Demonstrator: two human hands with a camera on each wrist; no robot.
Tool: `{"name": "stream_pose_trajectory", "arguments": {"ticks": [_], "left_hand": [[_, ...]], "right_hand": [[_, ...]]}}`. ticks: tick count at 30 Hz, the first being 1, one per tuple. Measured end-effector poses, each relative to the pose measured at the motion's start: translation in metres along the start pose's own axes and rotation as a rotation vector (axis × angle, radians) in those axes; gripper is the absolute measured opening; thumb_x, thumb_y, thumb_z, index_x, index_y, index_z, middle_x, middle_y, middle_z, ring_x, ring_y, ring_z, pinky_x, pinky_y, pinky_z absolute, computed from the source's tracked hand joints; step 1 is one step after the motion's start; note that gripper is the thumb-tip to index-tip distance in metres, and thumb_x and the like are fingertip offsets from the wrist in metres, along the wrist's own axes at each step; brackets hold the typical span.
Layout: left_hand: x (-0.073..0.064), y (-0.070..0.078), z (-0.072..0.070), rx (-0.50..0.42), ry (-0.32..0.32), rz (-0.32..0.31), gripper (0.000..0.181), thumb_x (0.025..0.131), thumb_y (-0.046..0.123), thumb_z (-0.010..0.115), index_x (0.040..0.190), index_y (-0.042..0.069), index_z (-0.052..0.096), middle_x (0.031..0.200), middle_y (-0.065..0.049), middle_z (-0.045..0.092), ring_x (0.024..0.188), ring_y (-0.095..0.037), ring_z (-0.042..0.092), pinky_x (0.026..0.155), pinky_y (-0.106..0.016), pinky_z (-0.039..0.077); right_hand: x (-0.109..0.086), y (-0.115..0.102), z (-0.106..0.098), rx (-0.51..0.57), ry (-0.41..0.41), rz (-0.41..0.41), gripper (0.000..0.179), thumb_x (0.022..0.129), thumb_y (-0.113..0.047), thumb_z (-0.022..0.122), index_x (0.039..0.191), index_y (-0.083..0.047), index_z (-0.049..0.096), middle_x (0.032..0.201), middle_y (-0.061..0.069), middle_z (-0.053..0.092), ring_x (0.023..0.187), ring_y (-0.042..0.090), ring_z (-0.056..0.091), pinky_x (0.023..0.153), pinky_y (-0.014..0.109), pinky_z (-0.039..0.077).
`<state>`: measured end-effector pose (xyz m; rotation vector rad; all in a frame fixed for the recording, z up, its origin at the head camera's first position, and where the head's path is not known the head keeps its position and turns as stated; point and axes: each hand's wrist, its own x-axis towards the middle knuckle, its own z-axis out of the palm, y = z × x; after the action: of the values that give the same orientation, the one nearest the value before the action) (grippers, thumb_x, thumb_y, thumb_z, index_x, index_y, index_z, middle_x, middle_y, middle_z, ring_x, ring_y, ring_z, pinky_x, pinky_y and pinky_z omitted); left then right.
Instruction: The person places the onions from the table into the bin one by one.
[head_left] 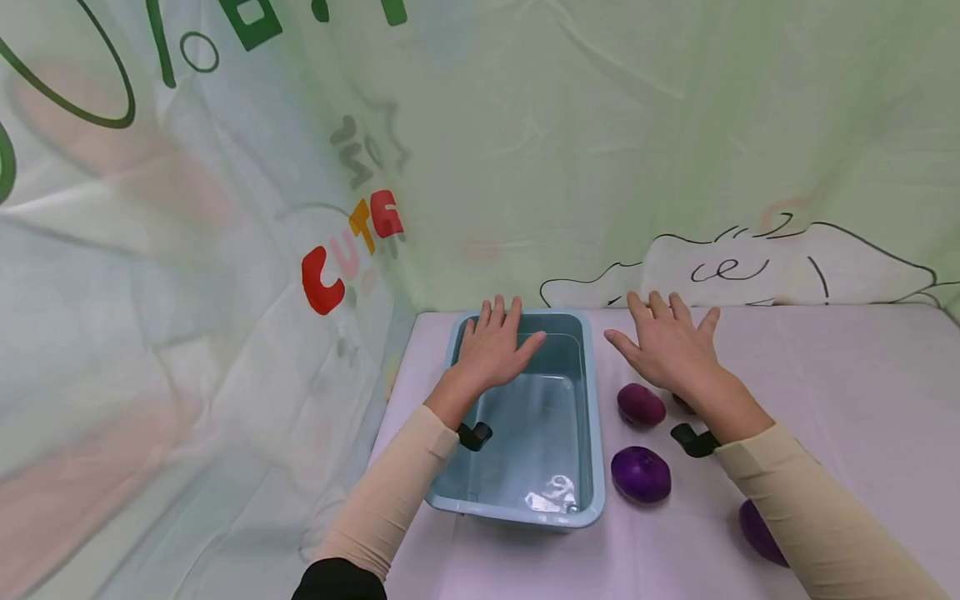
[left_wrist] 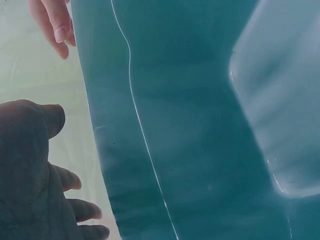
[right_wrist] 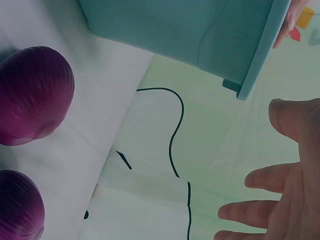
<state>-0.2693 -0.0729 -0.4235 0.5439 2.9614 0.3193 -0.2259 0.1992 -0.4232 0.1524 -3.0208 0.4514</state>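
A light blue plastic basin [head_left: 525, 442] stands on the table, and no object shows inside it. My left hand [head_left: 495, 346] is held over its far left part with straight, spread fingers; the left wrist view shows the basin's inner wall [left_wrist: 165, 125] beside that hand. To the right of the basin my right hand [head_left: 670, 342] hovers, fingers spread and holding nothing. Nearest to it are a reddish-purple onion [head_left: 641, 406] and another onion [head_left: 682, 403] mostly hidden under the wrist. Closer to me lies a dark purple onion [head_left: 641, 475]. A further onion [head_left: 763, 533] is partly covered by the right forearm.
A white cloth covers the table [head_left: 847, 400]. Pale green printed curtain [head_left: 525, 167] hangs right behind the table, and a whitish printed curtain [head_left: 225, 333] closes off the left side. Dark wrist straps [head_left: 693, 440] show at both cuffs.
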Motion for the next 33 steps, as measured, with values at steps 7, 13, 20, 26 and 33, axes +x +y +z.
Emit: {"name": "stream_pose_trajectory", "arguments": {"ticks": [7,13,20,26,33], "left_hand": [[-0.004,0.002,-0.002,-0.002,0.006,0.0,0.083,0.106,0.068,0.032,0.169,0.02,0.006,0.173,-0.011,0.004,0.157,-0.03,-0.001,0.122,-0.058,0.012],[-0.025,0.0,-0.021,-0.112,0.041,0.08,0.083,0.106,0.065,0.034,0.169,0.017,0.009,0.172,-0.013,0.008,0.157,-0.033,0.003,0.121,-0.059,0.014],[-0.077,-0.023,-0.055,-0.307,0.04,0.208,0.084,0.106,0.064,0.041,0.168,0.016,0.012,0.172,-0.001,0.011,0.157,-0.022,0.008,0.123,-0.045,0.016],[-0.126,-0.058,-0.064,-0.376,0.084,0.235,0.082,0.105,0.061,0.047,0.168,0.019,0.015,0.171,0.007,0.015,0.156,-0.015,0.012,0.122,-0.046,0.019],[-0.172,-0.092,-0.043,-0.408,0.138,0.205,0.077,0.105,0.051,0.057,0.167,0.017,0.026,0.169,0.005,0.026,0.153,-0.021,0.025,0.117,-0.055,0.029]], "right_hand": [[-0.01,0.0,-0.005,0.024,-0.008,0.012,0.092,0.103,-0.068,0.041,0.163,0.0,0.025,0.16,0.038,0.023,0.147,0.06,0.012,0.101,0.084,-0.012],[-0.03,0.005,-0.017,0.075,-0.006,0.028,0.094,0.102,-0.07,0.04,0.163,-0.001,0.022,0.16,0.038,0.021,0.147,0.06,0.01,0.101,0.082,-0.016],[-0.066,0.019,-0.022,0.122,0.038,0.05,0.091,0.104,-0.067,0.04,0.164,-0.001,0.02,0.16,0.038,0.022,0.146,0.061,0.012,0.1,0.083,-0.017],[-0.099,0.033,-0.019,0.119,0.054,0.079,0.09,0.104,-0.063,0.045,0.164,-0.001,0.019,0.157,0.039,0.025,0.144,0.062,0.014,0.099,0.082,-0.02],[-0.131,0.042,-0.017,0.117,0.082,0.089,0.089,0.103,-0.061,0.05,0.163,-0.001,0.025,0.153,0.038,0.035,0.139,0.062,0.025,0.099,0.081,-0.02]]}}
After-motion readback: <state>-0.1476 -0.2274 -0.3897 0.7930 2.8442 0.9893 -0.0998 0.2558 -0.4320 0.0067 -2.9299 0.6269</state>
